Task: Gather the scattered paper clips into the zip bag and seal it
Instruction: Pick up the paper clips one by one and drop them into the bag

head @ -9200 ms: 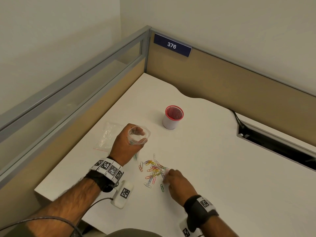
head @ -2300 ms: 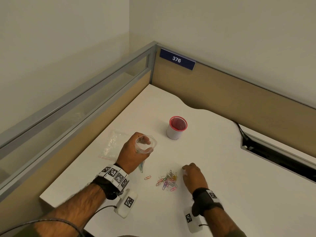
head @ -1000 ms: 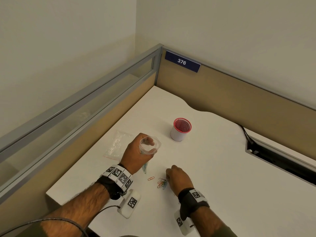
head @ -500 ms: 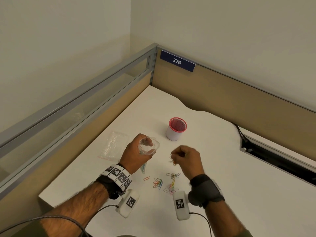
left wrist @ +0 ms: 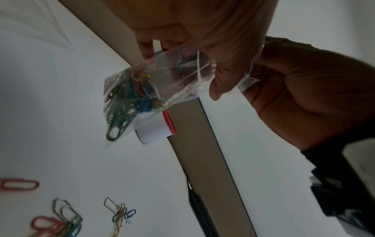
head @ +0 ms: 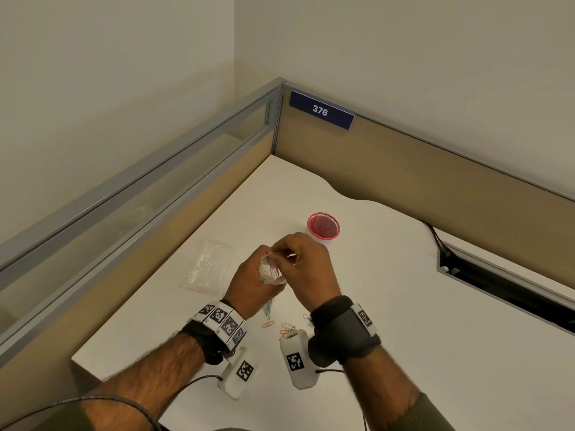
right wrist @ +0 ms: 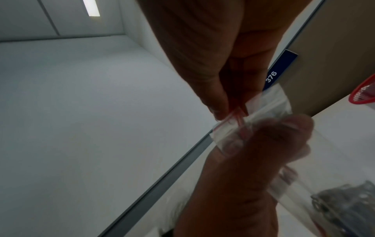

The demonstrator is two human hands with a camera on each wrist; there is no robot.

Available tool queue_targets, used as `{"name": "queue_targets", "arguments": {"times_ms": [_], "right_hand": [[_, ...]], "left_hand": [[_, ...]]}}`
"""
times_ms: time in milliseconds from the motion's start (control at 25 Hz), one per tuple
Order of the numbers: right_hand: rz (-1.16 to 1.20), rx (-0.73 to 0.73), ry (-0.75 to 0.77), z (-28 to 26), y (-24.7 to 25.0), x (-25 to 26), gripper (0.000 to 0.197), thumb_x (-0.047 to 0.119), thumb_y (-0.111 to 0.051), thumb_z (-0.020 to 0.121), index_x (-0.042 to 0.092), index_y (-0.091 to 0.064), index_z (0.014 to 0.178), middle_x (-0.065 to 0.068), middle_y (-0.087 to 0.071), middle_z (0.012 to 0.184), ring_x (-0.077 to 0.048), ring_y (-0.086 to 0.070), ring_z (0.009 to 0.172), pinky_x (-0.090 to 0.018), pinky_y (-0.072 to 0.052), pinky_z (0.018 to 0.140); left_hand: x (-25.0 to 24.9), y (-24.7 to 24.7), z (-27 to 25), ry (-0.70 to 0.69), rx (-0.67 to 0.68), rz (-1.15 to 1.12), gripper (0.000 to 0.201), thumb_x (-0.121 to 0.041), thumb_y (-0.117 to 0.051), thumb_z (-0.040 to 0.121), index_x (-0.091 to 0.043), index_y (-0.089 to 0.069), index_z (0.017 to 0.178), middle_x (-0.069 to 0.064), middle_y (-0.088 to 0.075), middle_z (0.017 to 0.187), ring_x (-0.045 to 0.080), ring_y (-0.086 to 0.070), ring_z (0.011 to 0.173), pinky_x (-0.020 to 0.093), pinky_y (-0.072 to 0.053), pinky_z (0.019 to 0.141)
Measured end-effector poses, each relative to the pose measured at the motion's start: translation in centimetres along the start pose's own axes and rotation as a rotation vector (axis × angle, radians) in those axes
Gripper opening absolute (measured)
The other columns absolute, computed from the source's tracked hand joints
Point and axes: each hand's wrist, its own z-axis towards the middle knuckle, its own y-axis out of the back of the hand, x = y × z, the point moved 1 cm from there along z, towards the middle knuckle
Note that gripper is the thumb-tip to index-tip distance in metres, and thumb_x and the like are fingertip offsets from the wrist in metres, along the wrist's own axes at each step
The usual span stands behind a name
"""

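Gripping the small clear plastic zip bag [head: 271,270] of coloured paper clips, left hand [head: 249,284]; right hand [head: 311,269] pinching its rim, loose coloured wire clips [head: 284,328] lying nearer on the white desk [head: 404,306]

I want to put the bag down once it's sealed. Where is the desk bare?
Bare desk lies right of the right hand, between the red-rimmed cup and the cable slot. It is crowded under the wrists, where loose paper clips lie, and left, where a spare bag lies.
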Motion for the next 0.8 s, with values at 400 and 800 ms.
{"name": "queue_targets", "arguments": {"times_ms": [400,800], "right_hand": [[-0.112,-0.144,-0.203,-1.3,1.7,-8.7,0.017,0.005,-0.059,0.089,0.015,-0.071,0.096,0.001,-0.067,0.096,-0.016,-0.064,0.090,-0.026,-0.052,0.084],[-0.528,0.449,-0.251,-8.1,-4.0,-15.4,0.032,0.010,-0.054,0.088,0.017,-0.059,0.119,-0.002,-0.053,0.113,-0.022,-0.049,0.106,-0.030,-0.047,0.087]], "left_hand": [[-1.3,1.3,-1.3,-0.064,-0.052,-0.089,0.035,-0.011,-0.081,0.076,-0.022,-0.058,0.099,-0.003,-0.069,0.099,0.011,-0.064,0.102,0.026,-0.052,0.090],[-1.3,1.9,-1.1,-0.065,-0.085,-0.098,0.034,-0.007,-0.081,0.076,-0.021,-0.058,0.098,-0.002,-0.069,0.098,0.010,-0.063,0.101,0.031,-0.054,0.090]]}}
